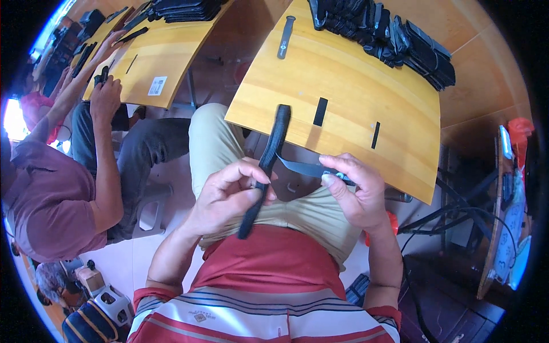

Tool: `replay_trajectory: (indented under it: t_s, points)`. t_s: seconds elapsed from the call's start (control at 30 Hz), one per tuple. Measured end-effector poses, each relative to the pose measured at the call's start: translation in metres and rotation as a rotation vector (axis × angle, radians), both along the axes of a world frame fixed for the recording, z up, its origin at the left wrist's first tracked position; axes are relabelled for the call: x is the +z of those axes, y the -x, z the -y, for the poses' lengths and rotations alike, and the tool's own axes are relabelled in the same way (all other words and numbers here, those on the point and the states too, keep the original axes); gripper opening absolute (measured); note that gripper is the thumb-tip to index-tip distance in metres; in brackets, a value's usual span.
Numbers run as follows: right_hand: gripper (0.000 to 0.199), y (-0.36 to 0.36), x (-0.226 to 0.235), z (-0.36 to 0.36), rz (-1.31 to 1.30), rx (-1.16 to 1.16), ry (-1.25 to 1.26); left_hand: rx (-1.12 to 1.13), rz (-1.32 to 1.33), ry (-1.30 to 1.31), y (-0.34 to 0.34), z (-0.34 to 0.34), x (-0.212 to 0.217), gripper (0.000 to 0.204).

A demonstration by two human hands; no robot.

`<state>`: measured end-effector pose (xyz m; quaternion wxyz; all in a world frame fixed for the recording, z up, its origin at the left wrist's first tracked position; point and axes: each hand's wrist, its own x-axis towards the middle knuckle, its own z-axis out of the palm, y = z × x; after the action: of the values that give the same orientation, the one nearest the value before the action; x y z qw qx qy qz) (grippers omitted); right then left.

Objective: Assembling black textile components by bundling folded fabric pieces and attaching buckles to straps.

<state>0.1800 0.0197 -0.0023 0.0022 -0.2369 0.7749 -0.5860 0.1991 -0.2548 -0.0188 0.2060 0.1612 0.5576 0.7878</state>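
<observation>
My left hand (229, 194) is closed round a long black folded strap bundle (277, 137), pinched between thumb and fingers. The bundle slants over my lap, its upper end just above the near edge of the wooden table. From its middle a narrow dark grey strap (302, 167) runs off to the right. My right hand (361, 188) pinches the far end of that grey strap between thumb and fingers, and a small light print shows beside the thumb. A dark grey strap piece (286, 37) with a rounded end lies at the table's far left.
Two narrow black rectangles (321, 111) show on the table top (343, 80). Black strap bundles (366, 28) are piled along its far edge. At left, a co-worker (57, 194) handles black pieces at another wooden table (166, 51). A board with bags (503, 211) stands at right.
</observation>
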Motion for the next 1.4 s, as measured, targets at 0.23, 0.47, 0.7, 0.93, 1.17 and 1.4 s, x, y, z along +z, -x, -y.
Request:
replay_trajectory:
  t_s: [0.23,0.47,0.7,0.93,1.17,1.4]
  points:
    - [0.024,0.001,-0.007,0.006,-0.352,-0.117,-0.312,0.186,0.131,0.026,-0.006,-0.012,0.01,0.024]
    - [0.008,0.037,-0.012,-0.057,-0.642,-0.443,-0.601,0.176,-0.135,0.547,-0.016,0.011,0.022,0.032]
    - [0.014,0.1,-0.007,-0.128,-0.121,-0.794,0.037,0.517,0.085,0.242,-0.017,0.057,-0.004,0.03]
    - [0.015,0.142,-0.025,-0.054,-0.072,-0.504,-0.136,0.487,0.2,0.089,-0.026,0.045,-0.028,0.034]
    - [0.019,0.205,-0.043,-0.011,-0.021,-0.388,-0.185,0.466,0.226,0.077,-0.024,0.044,-0.033,0.035]
    - [0.018,0.244,-0.057,0.011,-0.026,-0.323,-0.216,0.473,0.272,0.112,-0.025,0.047,-0.04,0.034]
